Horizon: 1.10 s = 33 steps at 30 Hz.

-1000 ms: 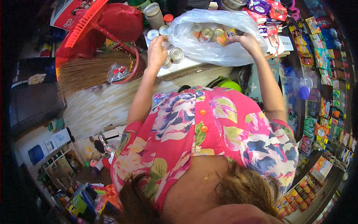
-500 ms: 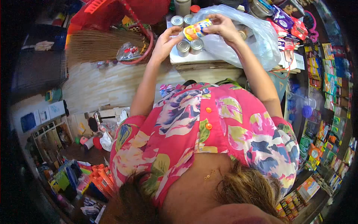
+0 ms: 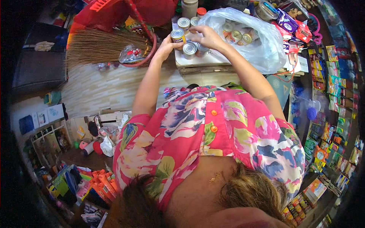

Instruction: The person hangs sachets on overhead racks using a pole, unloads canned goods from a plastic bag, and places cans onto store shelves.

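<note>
My left hand [image 3: 167, 48] is closed round a yellow-labelled can [image 3: 178, 35], held upright at the left end of the white-topped table [image 3: 224, 59]. My right hand [image 3: 208, 38] reaches in from the right, fingers apart and bent, just beside that can and holding nothing. Two cans, one of them a silver-topped can [image 3: 189, 49], stand below the hands. Behind them are another can [image 3: 184, 23] and its neighbour. A clear plastic bag [image 3: 266, 49] lies open to the right, with several cans [image 3: 236, 35] inside.
A straw broom [image 3: 102, 47] and a red basket rim [image 3: 151, 49] are at the left. Behind the cans stands a grey container [image 3: 189, 8]. Purple and red packets [image 3: 288, 21] lie beyond the bag. Shelves of hanging packets [image 3: 334, 87] line the right side.
A can came out of the bag in my right hand and is now upright in my left hand. My right hand has let go of it. The view has shifted slightly.
</note>
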Motion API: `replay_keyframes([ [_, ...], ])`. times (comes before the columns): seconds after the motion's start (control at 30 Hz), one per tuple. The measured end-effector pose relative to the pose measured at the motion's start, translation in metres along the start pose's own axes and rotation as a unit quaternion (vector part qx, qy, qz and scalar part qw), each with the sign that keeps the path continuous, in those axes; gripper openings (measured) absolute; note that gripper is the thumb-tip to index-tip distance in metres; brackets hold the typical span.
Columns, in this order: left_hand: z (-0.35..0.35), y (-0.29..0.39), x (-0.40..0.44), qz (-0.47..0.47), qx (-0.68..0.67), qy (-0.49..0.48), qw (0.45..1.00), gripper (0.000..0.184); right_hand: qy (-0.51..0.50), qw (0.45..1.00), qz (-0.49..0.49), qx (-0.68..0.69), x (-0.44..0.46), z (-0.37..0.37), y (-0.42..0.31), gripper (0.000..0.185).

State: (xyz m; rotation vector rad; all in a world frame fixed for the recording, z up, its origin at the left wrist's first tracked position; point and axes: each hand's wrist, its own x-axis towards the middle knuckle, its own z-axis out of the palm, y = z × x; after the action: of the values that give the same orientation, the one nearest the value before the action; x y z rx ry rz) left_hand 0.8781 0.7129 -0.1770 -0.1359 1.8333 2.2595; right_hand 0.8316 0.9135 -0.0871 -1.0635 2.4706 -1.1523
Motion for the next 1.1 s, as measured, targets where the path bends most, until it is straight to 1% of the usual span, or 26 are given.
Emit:
replay_keyframes([
  [0.07,0.000,-0.005,0.003,0.002,-0.019,-0.018,1.000,0.052,-0.010,0.998,-0.051,-0.025,-0.013,-0.001,0.006,0.054],
  [0.1,0.000,-0.007,0.004,0.003,-0.028,-0.026,0.999,0.052,-0.033,0.992,-0.062,-0.106,-0.017,0.006,0.022,0.068],
  [0.2,0.008,-0.002,-0.001,0.035,-0.049,-0.071,0.996,0.053,-0.029,0.982,-0.032,-0.183,-0.032,0.028,0.017,0.085],
  [0.23,0.011,0.000,-0.003,0.030,-0.056,-0.084,0.994,0.056,-0.028,0.972,0.003,-0.234,-0.038,0.033,0.004,0.084],
  [0.33,0.016,-0.003,-0.002,0.029,-0.071,-0.079,0.994,0.057,0.010,0.966,0.019,-0.258,-0.040,0.050,0.005,0.074],
  [0.37,0.018,-0.004,-0.002,0.031,-0.058,-0.067,0.996,0.058,0.030,0.965,0.002,-0.260,-0.042,0.053,0.008,0.064],
  [0.47,0.024,-0.008,0.001,0.034,-0.033,-0.028,0.998,0.062,0.069,0.966,-0.033,-0.248,-0.048,0.048,0.014,0.062],
  [0.53,0.032,-0.009,0.000,0.032,-0.036,-0.004,0.999,0.065,0.053,0.969,-0.056,-0.233,-0.049,0.042,0.023,0.064],
  [0.57,0.039,-0.011,0.000,0.044,-0.078,-0.007,0.996,0.070,0.045,0.971,-0.066,-0.226,-0.049,0.039,0.028,0.064],
  [0.67,0.050,-0.019,0.006,0.053,-0.086,0.020,0.995,0.071,0.017,0.964,-0.122,-0.238,-0.050,0.028,0.036,0.072],
  [0.77,0.057,-0.019,0.008,0.041,-0.072,-0.009,0.996,0.069,0.054,0.966,-0.150,-0.205,-0.049,0.024,0.046,0.076],
  [0.8,0.058,-0.019,0.008,0.036,-0.067,-0.016,0.997,0.069,0.051,0.967,-0.146,-0.204,-0.050,0.022,0.047,0.078],
  [0.87,0.059,-0.019,0.009,0.044,-0.033,-0.012,0.998,0.069,0.046,0.968,-0.141,-0.201,-0.050,0.020,0.049,0.080],
  [1.0,0.060,-0.017,0.008,0.057,0.001,0.000,0.998,0.069,0.059,0.976,-0.150,-0.147,-0.053,0.006,0.039,0.066],
  [1.03,0.063,-0.010,0.004,0.079,0.085,0.050,0.992,0.070,0.063,0.977,-0.146,-0.146,-0.056,-0.003,0.040,0.061],
  [1.07,0.061,-0.012,0.005,0.155,0.174,0.089,0.968,0.067,0.067,0.977,-0.141,-0.145,-0.058,-0.010,0.038,0.057],
  [1.1,0.062,-0.005,0.003,0.208,0.275,0.131,0.930,0.064,0.065,0.981,-0.104,-0.147,-0.060,-0.022,0.049,0.047],
])
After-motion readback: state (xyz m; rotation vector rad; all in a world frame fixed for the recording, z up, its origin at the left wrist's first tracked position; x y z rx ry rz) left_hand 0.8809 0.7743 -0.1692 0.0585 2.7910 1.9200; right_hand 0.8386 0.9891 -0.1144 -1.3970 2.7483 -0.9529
